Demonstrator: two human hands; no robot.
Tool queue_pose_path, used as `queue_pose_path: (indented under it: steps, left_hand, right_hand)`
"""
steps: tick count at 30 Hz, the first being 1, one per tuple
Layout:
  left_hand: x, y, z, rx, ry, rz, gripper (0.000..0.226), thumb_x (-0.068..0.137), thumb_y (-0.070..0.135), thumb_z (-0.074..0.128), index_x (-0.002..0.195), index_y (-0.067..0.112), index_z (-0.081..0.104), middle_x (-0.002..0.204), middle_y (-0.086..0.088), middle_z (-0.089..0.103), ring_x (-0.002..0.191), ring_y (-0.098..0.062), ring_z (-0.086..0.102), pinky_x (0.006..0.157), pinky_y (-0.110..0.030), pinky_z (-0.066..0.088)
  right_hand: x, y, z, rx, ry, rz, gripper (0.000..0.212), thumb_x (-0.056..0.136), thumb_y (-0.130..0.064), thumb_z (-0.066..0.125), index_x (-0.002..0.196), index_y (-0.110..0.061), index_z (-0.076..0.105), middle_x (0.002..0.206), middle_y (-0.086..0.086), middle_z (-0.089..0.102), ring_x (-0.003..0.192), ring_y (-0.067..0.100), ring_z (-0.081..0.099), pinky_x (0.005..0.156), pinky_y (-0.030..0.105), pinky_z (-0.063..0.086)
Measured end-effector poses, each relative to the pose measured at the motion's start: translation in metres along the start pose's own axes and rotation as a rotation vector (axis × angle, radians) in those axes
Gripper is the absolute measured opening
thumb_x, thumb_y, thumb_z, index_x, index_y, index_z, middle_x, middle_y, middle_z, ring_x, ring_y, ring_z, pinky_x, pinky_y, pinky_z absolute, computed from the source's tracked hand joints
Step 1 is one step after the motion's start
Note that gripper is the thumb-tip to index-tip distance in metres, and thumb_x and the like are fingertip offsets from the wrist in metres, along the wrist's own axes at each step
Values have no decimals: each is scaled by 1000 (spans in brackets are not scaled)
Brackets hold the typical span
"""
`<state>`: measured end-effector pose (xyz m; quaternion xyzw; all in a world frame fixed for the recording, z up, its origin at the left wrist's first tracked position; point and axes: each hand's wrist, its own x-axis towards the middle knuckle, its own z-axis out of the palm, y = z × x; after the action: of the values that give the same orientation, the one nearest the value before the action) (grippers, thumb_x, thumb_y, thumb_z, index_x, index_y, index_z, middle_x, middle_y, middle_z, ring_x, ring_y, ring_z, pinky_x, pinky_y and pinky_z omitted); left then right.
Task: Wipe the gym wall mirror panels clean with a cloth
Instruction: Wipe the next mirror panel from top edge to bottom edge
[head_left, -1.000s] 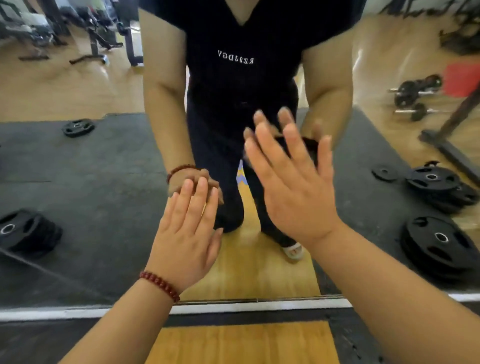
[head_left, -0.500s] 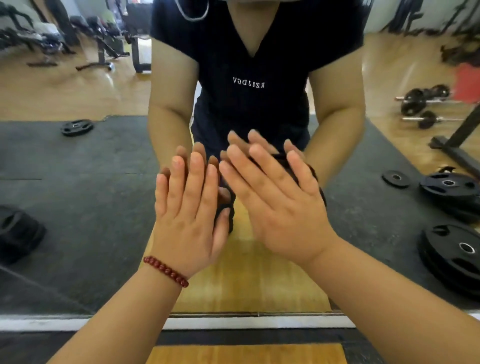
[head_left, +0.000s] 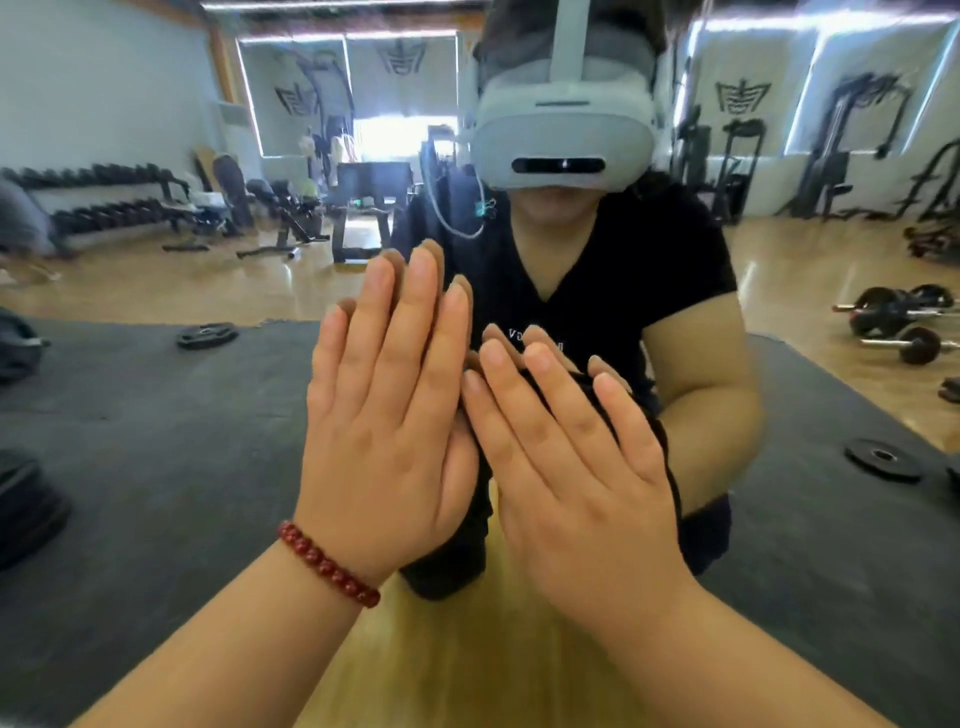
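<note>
The right hand (head_left: 576, 467) is lying flat with its fingers straight and slightly spread, pressing a dark cloth (head_left: 662, 441) against the mirror (head_left: 156, 441). Only a dark edge of that cloth is showing, past the little-finger side of the hand and between the fingertips, so most of it is hidden under the palm. The left hand (head_left: 384, 415) is sitting just beside it on the left, also flat on the glass, fingers straight and held close together, pointing up. It is holding nothing. The two hands are touching along their inner edges, the left reaching higher than the right. A red bead bracelet (head_left: 327, 564) is circling the left wrist.

Behind the hands the mirror is giving back the person crouching close to it, in a black short-sleeved top (head_left: 597, 291), with a white headset (head_left: 563, 124) strapped over the head. The reflected fingertips are meeting the real ones.

Further out in the reflection, dark rubber matting (head_left: 130, 415) is covering the floor on either side, with a strip of wooden floor (head_left: 457, 649) running down the middle under the person. A weight plate (head_left: 207, 335) is lying on the mat at far left and another small plate (head_left: 883, 459) at right. Barbells with plates (head_left: 898, 322) are resting on the wood at far right. A dumbbell rack (head_left: 98, 200) is lining the far left wall, with benches and machines beyond it.
</note>
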<state>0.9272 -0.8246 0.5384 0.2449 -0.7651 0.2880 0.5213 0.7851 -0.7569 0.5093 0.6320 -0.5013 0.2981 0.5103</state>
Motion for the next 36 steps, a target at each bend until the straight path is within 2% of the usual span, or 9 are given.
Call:
queue_pose_path:
  steps: [5, 9, 16, 22, 25, 27, 29, 33, 36]
  left_hand:
    - [-24, 5, 8, -9, 33, 34, 58, 98, 21, 35, 150, -2, 23, 158, -17, 18, 150, -28, 13, 123, -46, 9]
    - [-31, 0, 0, -8, 29, 107, 59, 96, 23, 43, 146, -6, 35, 155, -21, 31, 146, -33, 26, 122, -44, 17]
    - [15, -52, -22, 109, 60, 315, 59, 95, 26, 47, 146, -3, 39, 152, -19, 38, 139, -34, 39, 116, -50, 30]
    - [2, -68, -34, 157, 40, 309, 62, 95, 29, 48, 145, -5, 37, 155, -19, 33, 145, -34, 32, 118, -48, 28]
    - [-1, -71, -34, 151, 55, 281, 64, 95, 31, 45, 147, -5, 32, 156, -20, 29, 146, -34, 28, 121, -46, 21]
    - [-4, -70, -31, 148, 54, 250, 65, 96, 31, 43, 148, -4, 29, 157, -19, 27, 147, -33, 26, 122, -45, 19]
    - [-7, -71, -29, 149, 60, 245, 63, 96, 30, 42, 148, -5, 31, 157, -20, 29, 147, -34, 26, 122, -45, 19]
    - [-7, -66, -27, 129, 65, 242, 63, 96, 31, 43, 147, -4, 33, 157, -20, 30, 147, -33, 26, 120, -49, 23]
    - [0, -59, -22, 140, 47, 238, 67, 94, 34, 45, 149, -3, 31, 158, -19, 28, 148, -32, 24, 119, -51, 24]
  right_hand:
    - [-9, -7, 7, -8, 72, 7, 50, 103, -16, 29, 151, -13, 39, 158, 4, 33, 148, 22, 28, 122, 42, 20]
    - [-6, -3, 1, -38, 12, -42, 52, 102, -17, 27, 152, -11, 36, 160, 5, 30, 149, 22, 25, 120, 49, 24]
    - [87, 37, -23, -124, 124, -16, 55, 97, -18, 43, 151, -10, 39, 158, 6, 34, 148, 24, 29, 120, 49, 21]
    - [26, 18, -13, -164, -206, -548, 58, 98, -23, 31, 155, -14, 29, 164, 3, 20, 152, 19, 13, 123, 44, 14]
    - [80, 26, -20, -180, -47, -280, 58, 97, -23, 41, 153, -13, 34, 161, 4, 27, 150, 20, 21, 121, 47, 18]
    - [123, 27, -30, -169, 57, -97, 56, 98, -26, 36, 153, -12, 35, 161, 5, 29, 150, 22, 24, 121, 48, 18]
    - [137, 26, -31, -181, 70, -62, 56, 99, -26, 33, 153, -12, 34, 161, 6, 28, 150, 22, 23, 121, 47, 17]
    - [63, 25, -18, -202, -67, -357, 61, 94, -23, 41, 154, -13, 34, 162, 6, 27, 151, 24, 20, 121, 47, 19]
    - [1, 32, -16, -223, -243, -625, 55, 100, -26, 30, 155, -16, 32, 163, 2, 24, 151, 20, 18, 123, 43, 13]
